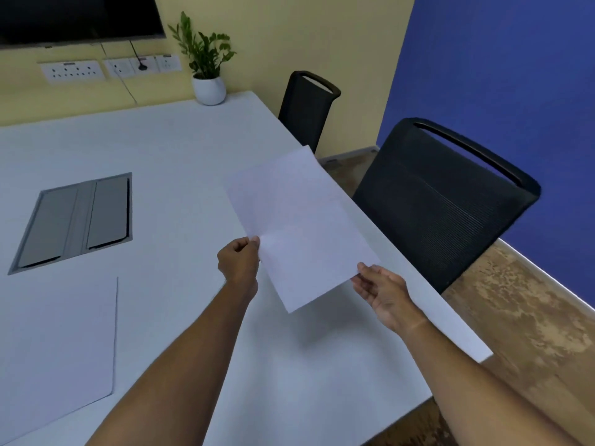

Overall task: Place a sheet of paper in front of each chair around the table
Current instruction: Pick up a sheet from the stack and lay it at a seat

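Note:
A white sheet of paper (299,220) hangs just above the white table (180,140), near its right edge. My left hand (240,260) pinches the sheet's left edge. My right hand (383,289) holds the sheet's near right corner, thumb on top and fingers underneath. A black mesh chair (441,201) stands at the table's right side, just beyond the sheet. A second black chair (307,104) stands farther back on the same side. Another sheet of paper (54,342) lies flat on the table at the near left.
A grey cable hatch (77,217) is set into the table's middle. A potted plant (207,66) stands at the far edge by the yellow wall, below a dark screen (77,17) and wall sockets (109,67). Wooden floor (521,320) lies to the right.

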Available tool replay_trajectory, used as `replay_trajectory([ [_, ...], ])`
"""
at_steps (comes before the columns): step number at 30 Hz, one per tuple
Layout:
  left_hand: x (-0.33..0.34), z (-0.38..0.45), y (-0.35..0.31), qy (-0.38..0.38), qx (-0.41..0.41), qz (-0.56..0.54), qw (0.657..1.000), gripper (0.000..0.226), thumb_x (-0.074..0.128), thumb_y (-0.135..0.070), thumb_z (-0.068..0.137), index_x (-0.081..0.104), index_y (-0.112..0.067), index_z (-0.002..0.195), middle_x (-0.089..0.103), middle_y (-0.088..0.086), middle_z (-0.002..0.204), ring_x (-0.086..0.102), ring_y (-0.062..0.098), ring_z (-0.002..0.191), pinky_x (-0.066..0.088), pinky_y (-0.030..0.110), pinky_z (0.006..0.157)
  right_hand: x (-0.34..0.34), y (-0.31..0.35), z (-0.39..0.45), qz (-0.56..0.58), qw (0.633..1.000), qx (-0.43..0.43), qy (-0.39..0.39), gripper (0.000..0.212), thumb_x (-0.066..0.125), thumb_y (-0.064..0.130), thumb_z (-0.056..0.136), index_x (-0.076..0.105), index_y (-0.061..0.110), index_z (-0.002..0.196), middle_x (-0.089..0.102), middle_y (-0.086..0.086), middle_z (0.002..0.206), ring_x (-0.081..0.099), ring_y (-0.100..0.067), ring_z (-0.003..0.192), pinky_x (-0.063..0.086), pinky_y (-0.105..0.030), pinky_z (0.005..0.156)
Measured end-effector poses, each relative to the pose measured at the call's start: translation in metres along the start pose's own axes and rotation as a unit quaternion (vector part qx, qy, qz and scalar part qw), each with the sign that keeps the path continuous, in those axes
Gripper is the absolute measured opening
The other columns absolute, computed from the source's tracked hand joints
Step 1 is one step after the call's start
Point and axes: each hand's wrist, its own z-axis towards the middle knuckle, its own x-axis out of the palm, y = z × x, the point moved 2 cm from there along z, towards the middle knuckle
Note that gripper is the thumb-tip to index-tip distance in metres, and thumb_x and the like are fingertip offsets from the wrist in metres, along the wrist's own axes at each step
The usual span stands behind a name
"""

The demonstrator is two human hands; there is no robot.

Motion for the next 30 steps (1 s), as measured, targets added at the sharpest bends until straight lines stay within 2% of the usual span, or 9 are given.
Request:
replay_trajectory([
  [3,0.012,0.014,0.006,-0.041,-0.010,-0.007,0.999,0.016,0.072,-0.015,0.084,0.066,-0.012,0.069,0.063,0.002,0.070,0.055,0.017,0.062,0.050,0.026,0.067,0.026,-0.008,0.020,0.010,1.000,0.016,0.017,0.012,0.077,0.006,0.082,0.066,0.006,0.087,0.071,-0.004,0.075,0.070,-0.013,0.071,0.059,-0.026,0.070],
  [6,0.020,0.023,0.011,-0.065,-0.017,-0.022,0.997,0.014,0.071,-0.015,0.085,0.066,-0.009,0.072,0.062,0.004,0.073,0.054,0.017,0.064,0.053,0.028,0.071,0.048,-0.014,0.036,0.000,0.999,0.017,0.030,0.016,0.076,0.006,0.083,0.064,0.009,0.075,0.073,-0.005,0.078,0.071,-0.015,0.072,0.060,-0.027,0.071],
  [10,0.025,0.033,0.016,-0.070,-0.028,-0.049,0.996,0.012,0.071,-0.012,0.086,0.066,-0.008,0.075,0.065,0.005,0.076,0.060,0.018,0.067,0.055,0.028,0.072,0.064,-0.010,0.060,0.003,1.000,0.012,0.028,0.007,0.073,0.002,0.086,0.071,0.005,0.092,0.077,-0.010,0.093,0.074,-0.019,0.083,0.059,-0.026,0.067],
  [14,0.020,0.044,0.020,-0.001,-0.037,-0.084,0.996,0.019,0.069,-0.003,0.085,0.060,-0.005,0.069,0.062,0.011,0.081,0.066,0.023,0.079,0.059,0.035,0.083,0.052,0.011,0.089,-0.041,0.997,0.021,0.058,0.006,0.073,0.002,0.084,0.070,0.005,0.088,0.077,-0.010,0.091,0.075,-0.017,0.079,0.058,-0.024,0.062],
  [18,0.001,0.062,0.018,0.003,-0.042,-0.097,0.994,0.033,0.068,-0.001,0.086,0.046,-0.009,0.062,0.059,0.014,0.086,0.064,0.028,0.086,0.059,0.036,0.081,0.024,0.040,0.128,-0.111,0.985,0.043,0.124,0.021,0.072,0.004,0.084,0.071,0.003,0.105,0.076,-0.010,0.105,0.075,-0.019,0.090,0.058,-0.024,0.066],
  [21,-0.015,0.070,0.017,-0.004,-0.057,-0.064,0.996,0.007,0.067,-0.003,0.086,0.067,-0.006,0.079,0.072,0.009,0.085,0.069,0.024,0.082,0.057,0.025,0.061,0.007,0.059,0.159,-0.167,0.969,0.076,0.165,0.032,0.077,0.007,0.076,0.071,0.002,0.107,0.074,-0.012,0.112,0.074,-0.022,0.095,0.059,-0.024,0.068],
  [23,-0.021,0.071,0.020,0.004,-0.070,-0.016,0.997,0.007,0.066,-0.005,0.085,0.073,-0.009,0.086,0.075,0.003,0.079,0.070,0.019,0.074,0.054,0.022,0.055,0.002,0.067,0.176,-0.206,0.956,0.100,0.184,0.041,0.080,0.010,0.070,0.071,-0.001,0.108,0.073,-0.014,0.114,0.074,-0.023,0.096,0.059,-0.025,0.069],
  [26,-0.019,0.070,0.025,0.025,-0.079,0.046,0.995,0.013,0.064,-0.005,0.086,0.074,-0.013,0.083,0.076,-0.001,0.076,0.071,0.014,0.070,0.053,0.021,0.057,0.000,0.070,0.194,-0.258,0.930,0.132,0.225,0.048,0.080,0.012,0.069,0.069,-0.001,0.114,0.073,-0.013,0.115,0.072,-0.024,0.102,0.060,-0.027,0.073],
  [30,-0.015,0.063,0.037,0.022,-0.078,0.083,0.993,0.014,0.069,-0.010,0.087,0.073,-0.010,0.073,0.073,0.002,0.078,0.068,0.016,0.072,0.055,0.024,0.062,0.002,0.067,0.206,-0.290,0.908,0.163,0.254,0.043,0.078,0.011,0.071,0.070,-0.001,0.112,0.074,-0.013,0.114,0.071,-0.026,0.105,0.060,-0.027,0.077],
])
